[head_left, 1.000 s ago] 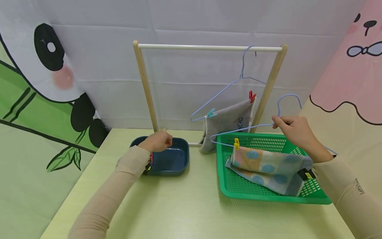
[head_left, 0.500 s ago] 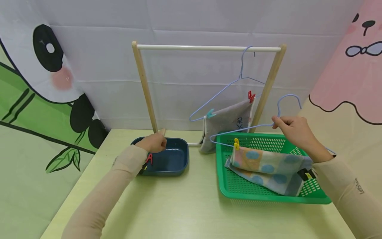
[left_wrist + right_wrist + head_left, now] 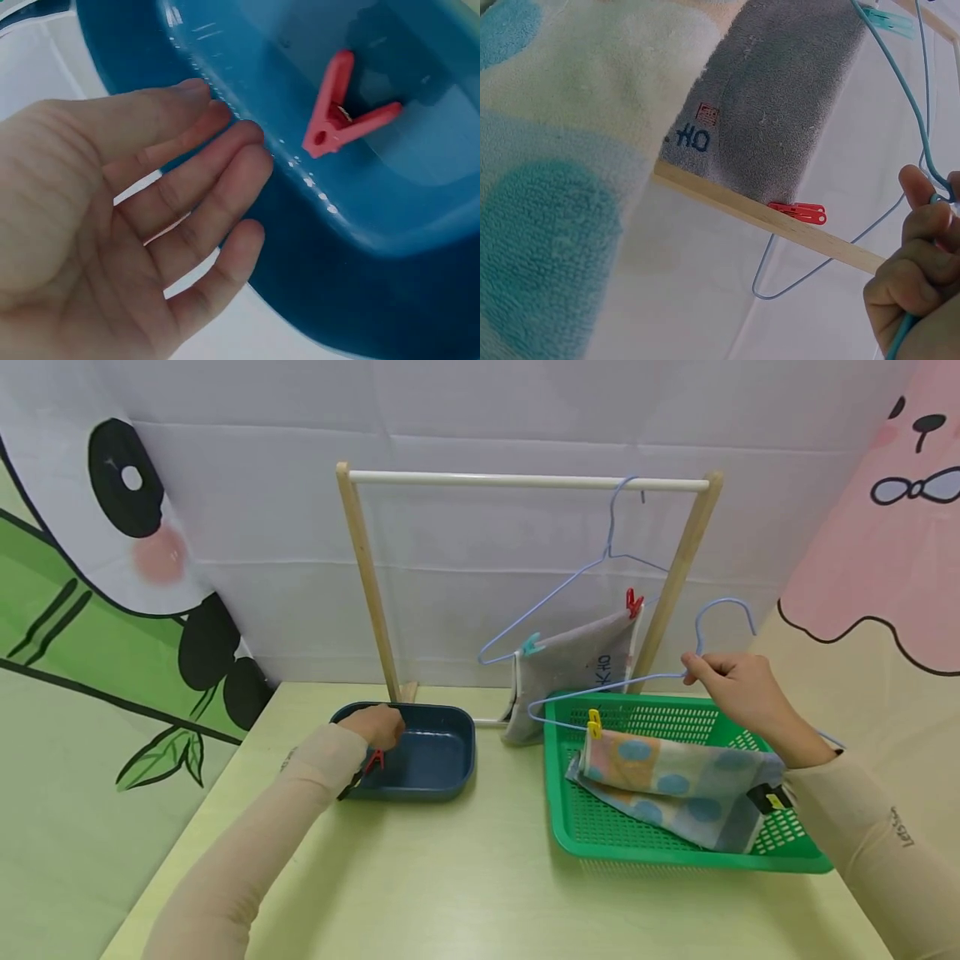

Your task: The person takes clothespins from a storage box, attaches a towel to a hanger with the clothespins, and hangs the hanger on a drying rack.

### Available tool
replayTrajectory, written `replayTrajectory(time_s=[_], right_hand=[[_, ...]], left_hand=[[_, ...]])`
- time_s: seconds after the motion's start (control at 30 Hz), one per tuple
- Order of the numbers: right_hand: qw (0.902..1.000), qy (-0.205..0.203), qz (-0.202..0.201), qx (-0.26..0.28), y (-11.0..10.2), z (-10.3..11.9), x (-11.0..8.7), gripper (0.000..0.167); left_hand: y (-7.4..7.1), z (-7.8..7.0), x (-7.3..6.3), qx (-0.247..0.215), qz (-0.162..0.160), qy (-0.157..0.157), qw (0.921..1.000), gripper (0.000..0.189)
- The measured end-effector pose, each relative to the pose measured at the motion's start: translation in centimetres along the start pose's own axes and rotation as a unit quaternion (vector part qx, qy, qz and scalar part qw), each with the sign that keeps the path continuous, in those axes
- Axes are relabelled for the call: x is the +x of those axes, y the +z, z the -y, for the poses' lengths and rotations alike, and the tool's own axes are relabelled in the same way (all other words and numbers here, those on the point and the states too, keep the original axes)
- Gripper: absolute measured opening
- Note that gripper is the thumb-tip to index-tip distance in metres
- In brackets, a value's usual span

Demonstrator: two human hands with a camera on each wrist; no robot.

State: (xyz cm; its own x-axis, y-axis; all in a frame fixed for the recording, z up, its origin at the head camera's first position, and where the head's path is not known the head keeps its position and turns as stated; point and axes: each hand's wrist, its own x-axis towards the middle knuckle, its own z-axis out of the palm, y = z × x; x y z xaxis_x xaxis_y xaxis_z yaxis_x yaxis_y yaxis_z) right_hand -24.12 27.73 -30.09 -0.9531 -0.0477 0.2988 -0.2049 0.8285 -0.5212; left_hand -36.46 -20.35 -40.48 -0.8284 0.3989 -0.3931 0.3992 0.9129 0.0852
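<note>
In the head view my left hand (image 3: 378,727) is over the left part of a dark blue plastic bin (image 3: 442,764). The left wrist view has its fingers loosely bent with nothing between them, just short of a red clothespin (image 3: 324,135) lying in the bin. My right hand (image 3: 738,689) grips a light blue wire hanger (image 3: 622,682) just below its hook. From this hanger droops a polka-dot towel (image 3: 675,783), fastened at its left end by a yellow clothespin (image 3: 595,724). The hanger's right end is mostly hidden behind my right hand and forearm.
A green mesh basket (image 3: 690,860) lies under the towel. Behind it stands a rack with a white bar (image 3: 480,481). Another blue hanger (image 3: 555,592) on that bar bears a grey towel (image 3: 570,668), held by teal (image 3: 532,645) and red clothespins (image 3: 633,603).
My left hand has moved left and slightly nearer within the bin, and more of the red clothespin shows. The right hand holds the hanger almost still.
</note>
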Motion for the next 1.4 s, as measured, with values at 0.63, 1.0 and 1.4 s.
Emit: replayTrajectory(time_s=[0.63,1.0,1.4], right_hand=[[1.0000,0.006,0.000,0.001,0.2,-0.2,0.0,0.050],[1.0000,-0.001,-0.002,-0.002,0.2,-0.1,0.1,0.048],[1.0000,-0.005,0.000,-0.003,0.3,0.1,0.3,0.049]], left_hand=[[1.0,0.1,-0.6,0.027,0.062,-0.039,0.9970,0.023],[1.1,0.3,-0.7,0.030,0.088,-0.075,0.9928,0.030],[1.4,0.1,-0.3,0.020,0.103,-0.064,0.9924,0.036]])
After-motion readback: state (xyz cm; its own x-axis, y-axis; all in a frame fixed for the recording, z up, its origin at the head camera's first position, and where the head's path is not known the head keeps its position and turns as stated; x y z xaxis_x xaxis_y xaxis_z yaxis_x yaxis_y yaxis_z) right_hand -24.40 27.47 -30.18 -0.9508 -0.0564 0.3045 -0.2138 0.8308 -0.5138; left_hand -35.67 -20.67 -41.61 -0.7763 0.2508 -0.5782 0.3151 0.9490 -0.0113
